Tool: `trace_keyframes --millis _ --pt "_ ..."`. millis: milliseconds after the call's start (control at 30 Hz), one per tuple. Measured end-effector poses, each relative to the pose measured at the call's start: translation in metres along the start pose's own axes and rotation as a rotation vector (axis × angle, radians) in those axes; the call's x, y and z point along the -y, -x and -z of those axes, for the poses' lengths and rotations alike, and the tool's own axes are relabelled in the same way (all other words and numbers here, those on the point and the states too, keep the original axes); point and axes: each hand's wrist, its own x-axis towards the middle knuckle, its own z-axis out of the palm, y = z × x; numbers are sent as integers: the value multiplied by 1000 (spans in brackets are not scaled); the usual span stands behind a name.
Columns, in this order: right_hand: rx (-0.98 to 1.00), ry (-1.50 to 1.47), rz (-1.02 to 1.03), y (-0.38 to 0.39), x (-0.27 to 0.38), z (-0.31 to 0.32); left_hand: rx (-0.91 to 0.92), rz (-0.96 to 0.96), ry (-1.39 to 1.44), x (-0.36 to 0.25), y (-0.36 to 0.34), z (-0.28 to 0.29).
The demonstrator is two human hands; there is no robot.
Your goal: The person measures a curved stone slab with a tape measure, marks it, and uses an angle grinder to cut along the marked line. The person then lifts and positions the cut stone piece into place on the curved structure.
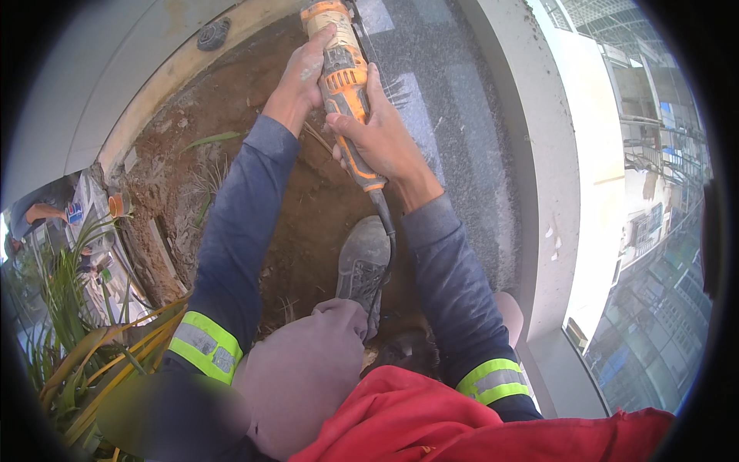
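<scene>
A corded power tool [344, 77], orange and grey and shaped like an angle grinder, is held out ahead of me at the top of the view. Beige tape wraps its front part, and its working end is cut off by the upper edge. My left hand [301, 79] is closed around the front of the body from the left side. Farther back, my right hand [382, 144] grips the grey and orange handle, thumb across its top. Pale dust coats both hands. From the handle's rear a black cord [390, 250] runs down past my shoe.
My grey shoe [362, 266] stands on brown soil [296, 223]. To the right lie a speckled grey stone strip [477, 169] and a pale raised ledge [550, 154]. Long-leaved plants [73, 308] grow at the left. Another person's arm [45, 212] shows at the far left.
</scene>
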Motion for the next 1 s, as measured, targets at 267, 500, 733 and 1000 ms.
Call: trace_keyframes --millis 267,500,733,1000 --pt "7 -26 10 -29 -9 8 -39 -36 -48 -1 -26 4" --pt "-4 9 -41 -32 2 4 -48 -15 -7 -3 -42 15" --pt "14 1 -21 -2 1 2 -19 -10 -11 1 -4 0" --pt "13 -22 -26 -19 -5 5 13 -36 -5 0 -19 9"
